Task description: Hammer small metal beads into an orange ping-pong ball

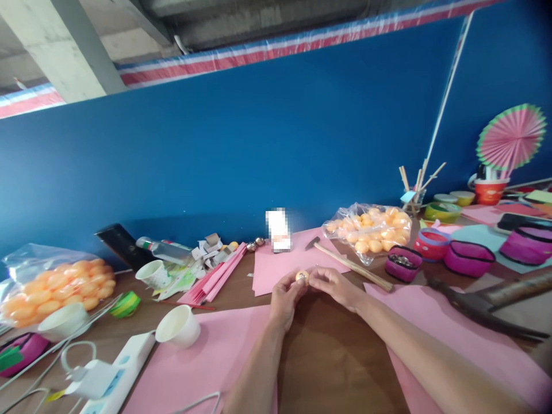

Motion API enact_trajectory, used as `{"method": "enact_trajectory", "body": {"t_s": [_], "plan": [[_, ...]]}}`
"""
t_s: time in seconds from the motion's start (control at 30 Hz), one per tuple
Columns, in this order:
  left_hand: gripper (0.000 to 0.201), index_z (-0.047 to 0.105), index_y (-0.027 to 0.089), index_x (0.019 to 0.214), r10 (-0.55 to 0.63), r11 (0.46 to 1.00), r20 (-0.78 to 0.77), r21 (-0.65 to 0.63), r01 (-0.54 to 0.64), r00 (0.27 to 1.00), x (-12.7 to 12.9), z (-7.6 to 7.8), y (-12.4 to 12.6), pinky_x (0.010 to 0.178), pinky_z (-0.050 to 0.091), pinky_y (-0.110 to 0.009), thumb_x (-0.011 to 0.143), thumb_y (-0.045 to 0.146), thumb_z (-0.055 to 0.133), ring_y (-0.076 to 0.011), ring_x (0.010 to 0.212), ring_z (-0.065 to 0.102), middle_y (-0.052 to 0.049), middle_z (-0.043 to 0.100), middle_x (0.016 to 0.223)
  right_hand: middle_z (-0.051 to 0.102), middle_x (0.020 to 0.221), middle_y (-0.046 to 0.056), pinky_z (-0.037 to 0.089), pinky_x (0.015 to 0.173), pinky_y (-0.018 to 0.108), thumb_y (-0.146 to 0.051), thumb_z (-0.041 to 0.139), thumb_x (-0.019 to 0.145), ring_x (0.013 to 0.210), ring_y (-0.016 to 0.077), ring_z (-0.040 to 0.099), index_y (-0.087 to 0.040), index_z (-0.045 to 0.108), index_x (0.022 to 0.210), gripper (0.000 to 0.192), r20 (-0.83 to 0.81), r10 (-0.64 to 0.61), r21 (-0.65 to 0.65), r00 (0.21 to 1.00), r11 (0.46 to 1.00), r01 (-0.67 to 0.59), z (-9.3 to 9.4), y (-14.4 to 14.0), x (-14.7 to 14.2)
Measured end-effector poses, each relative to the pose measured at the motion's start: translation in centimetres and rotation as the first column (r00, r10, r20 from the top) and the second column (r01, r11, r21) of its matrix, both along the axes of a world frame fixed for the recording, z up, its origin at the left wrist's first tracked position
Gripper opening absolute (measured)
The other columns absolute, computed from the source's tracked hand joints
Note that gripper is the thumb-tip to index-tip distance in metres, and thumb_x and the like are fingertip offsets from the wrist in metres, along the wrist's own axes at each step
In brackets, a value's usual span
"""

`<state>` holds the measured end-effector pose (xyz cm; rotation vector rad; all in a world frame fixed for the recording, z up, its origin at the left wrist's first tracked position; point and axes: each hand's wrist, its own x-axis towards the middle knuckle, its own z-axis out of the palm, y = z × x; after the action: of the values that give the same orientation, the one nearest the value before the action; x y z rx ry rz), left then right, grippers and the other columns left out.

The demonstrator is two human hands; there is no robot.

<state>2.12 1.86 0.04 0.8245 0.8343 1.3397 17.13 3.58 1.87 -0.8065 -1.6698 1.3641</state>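
My left hand (284, 296) and my right hand (334, 284) meet above the brown table (328, 351), both pinching one small orange ball (301, 276) between their fingertips. The ball sits over the near edge of a pink paper sheet (276, 267). Both forearms stretch in from the bottom of the head view. A wooden-handled hammer (351, 264) lies just beyond my right hand.
Clear bags of orange balls rest at the left (56, 287) and back right (371, 230). White paper cups (179, 326), a power strip (121, 368), a bottle (166, 250), magenta pouches (468, 257), a large dark hammer (483, 307) and a pink paper fan (511, 138) surround the hands. A blue wall stands behind.
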Motion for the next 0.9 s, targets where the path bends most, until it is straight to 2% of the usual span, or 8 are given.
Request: {"method": "enact_trajectory", "body": {"t_s": [0.5, 0.7, 0.9], "plan": [[0.046, 0.059, 0.013, 0.106, 0.019, 1.000, -0.036, -0.009, -0.020, 0.999, 0.05, -0.14, -0.03, 0.084, 0.044, -0.033, 0.063, 0.027, 0.069, -0.0183, 0.087, 0.060, -0.010, 0.065, 0.098, 0.054, 0.075, 0.002, 0.038, 0.067, 0.025, -0.045, 0.053, 0.075, 0.069, 0.0124, 0.047, -0.015, 0.055, 0.069, 0.030, 0.022, -0.012, -0.024, 1.000, 1.000, 0.012, 0.22, -0.09, 0.03], [0.049, 0.057, 0.013, 0.108, 0.027, 0.999, -0.071, 0.019, -0.025, 0.997, 0.09, -0.33, 0.00, 0.087, 0.043, -0.038, 0.064, 0.030, 0.068, -0.0194, 0.085, 0.061, -0.010, 0.067, 0.091, 0.056, 0.080, 0.002, 0.038, 0.071, 0.027, -0.038, 0.054, 0.076, 0.075, 0.0132, 0.049, -0.015, 0.055, 0.069, 0.024, -0.018, 0.018, -0.035, 1.000, 0.999, -0.019, 0.06, 0.07, 0.18], [0.048, 0.057, 0.013, 0.108, 0.053, 0.998, -0.103, 0.044, -0.048, 0.993, 0.20, -0.58, 0.08, 0.088, 0.042, -0.038, 0.064, 0.030, 0.067, -0.0201, 0.089, 0.060, -0.011, 0.066, 0.097, 0.060, 0.081, 0.003, 0.038, 0.076, 0.030, -0.040, 0.055, 0.074, 0.078, 0.0156, 0.052, -0.014, 0.057, 0.071, 0.026, -0.031, -0.024, -0.038, 0.999, 0.999, 0.023, -0.12, 0.14, 0.16]]}}
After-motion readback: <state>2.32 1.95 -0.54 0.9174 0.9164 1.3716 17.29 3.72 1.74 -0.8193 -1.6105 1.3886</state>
